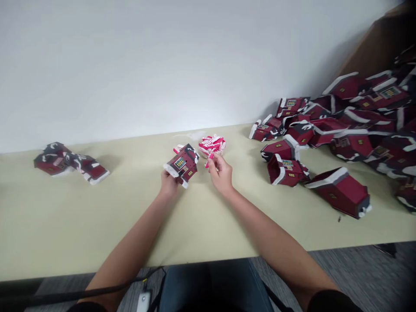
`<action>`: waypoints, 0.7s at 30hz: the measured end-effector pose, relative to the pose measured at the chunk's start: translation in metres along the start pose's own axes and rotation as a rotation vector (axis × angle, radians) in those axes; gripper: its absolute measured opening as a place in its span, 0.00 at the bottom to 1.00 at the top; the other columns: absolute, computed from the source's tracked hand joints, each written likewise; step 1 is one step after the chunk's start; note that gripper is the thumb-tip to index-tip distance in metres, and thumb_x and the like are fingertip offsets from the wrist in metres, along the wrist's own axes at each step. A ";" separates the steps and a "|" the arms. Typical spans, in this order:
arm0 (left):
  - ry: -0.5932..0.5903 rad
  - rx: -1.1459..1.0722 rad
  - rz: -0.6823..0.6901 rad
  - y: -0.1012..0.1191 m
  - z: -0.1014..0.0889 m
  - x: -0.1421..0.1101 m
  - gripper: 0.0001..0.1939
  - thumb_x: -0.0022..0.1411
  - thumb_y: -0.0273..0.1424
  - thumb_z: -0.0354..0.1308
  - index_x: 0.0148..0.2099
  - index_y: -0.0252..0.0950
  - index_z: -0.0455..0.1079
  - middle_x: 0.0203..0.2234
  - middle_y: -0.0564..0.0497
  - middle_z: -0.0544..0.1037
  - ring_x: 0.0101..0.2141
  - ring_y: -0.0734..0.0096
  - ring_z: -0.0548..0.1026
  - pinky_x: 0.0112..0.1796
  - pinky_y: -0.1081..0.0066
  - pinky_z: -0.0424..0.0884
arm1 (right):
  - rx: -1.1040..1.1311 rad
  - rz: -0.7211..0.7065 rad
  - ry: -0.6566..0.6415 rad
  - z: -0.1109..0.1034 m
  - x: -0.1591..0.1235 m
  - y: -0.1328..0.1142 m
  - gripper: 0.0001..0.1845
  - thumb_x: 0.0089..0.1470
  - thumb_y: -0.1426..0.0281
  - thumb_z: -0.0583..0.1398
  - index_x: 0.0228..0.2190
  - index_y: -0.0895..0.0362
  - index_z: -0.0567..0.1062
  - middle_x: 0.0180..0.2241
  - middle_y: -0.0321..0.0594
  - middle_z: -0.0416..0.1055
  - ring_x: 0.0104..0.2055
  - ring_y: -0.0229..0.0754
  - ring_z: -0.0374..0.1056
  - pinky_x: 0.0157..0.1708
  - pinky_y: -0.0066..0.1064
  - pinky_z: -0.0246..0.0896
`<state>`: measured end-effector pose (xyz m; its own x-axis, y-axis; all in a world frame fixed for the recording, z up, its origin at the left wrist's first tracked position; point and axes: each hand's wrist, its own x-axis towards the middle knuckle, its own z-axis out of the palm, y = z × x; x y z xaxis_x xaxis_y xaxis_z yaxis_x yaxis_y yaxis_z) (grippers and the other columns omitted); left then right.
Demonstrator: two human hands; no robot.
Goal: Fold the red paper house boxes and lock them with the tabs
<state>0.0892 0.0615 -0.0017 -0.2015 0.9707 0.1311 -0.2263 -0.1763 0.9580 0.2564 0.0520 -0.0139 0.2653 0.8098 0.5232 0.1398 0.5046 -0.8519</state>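
My left hand point(169, 183) grips a small red cardboard model house point(182, 165) from below, with its white-trimmed roof and yellow-lit windows facing up. Right beside that house, my right hand point(221, 170) pinches a small pink-and-white paper piece point(209, 159) between fingers and thumb. Just beyond the fingertips lies a little heap of similar pink-and-white pieces point(212, 145). The two hands are close together but apart.
A large heap of red model houses point(357, 138) covers the table's right side, near a brown board point(367, 47). Two more houses point(69, 163) lie at the left. The beige table point(97, 225) meets a white wall behind; a black cable and small white device hang at the front edge.
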 end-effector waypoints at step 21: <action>0.059 0.339 0.089 -0.018 -0.009 -0.021 0.09 0.52 0.29 0.58 0.35 0.31 0.76 0.28 0.48 0.80 0.30 0.64 0.78 0.32 0.70 0.73 | -0.509 -0.489 0.025 0.002 -0.013 -0.010 0.10 0.62 0.63 0.60 0.40 0.52 0.80 0.35 0.40 0.80 0.37 0.43 0.73 0.41 0.35 0.63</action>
<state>0.0891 0.0428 -0.0243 -0.2634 0.9409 0.2127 0.1216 -0.1864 0.9749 0.2496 0.0369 -0.0126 0.0794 0.5160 0.8529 0.6755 0.6013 -0.4267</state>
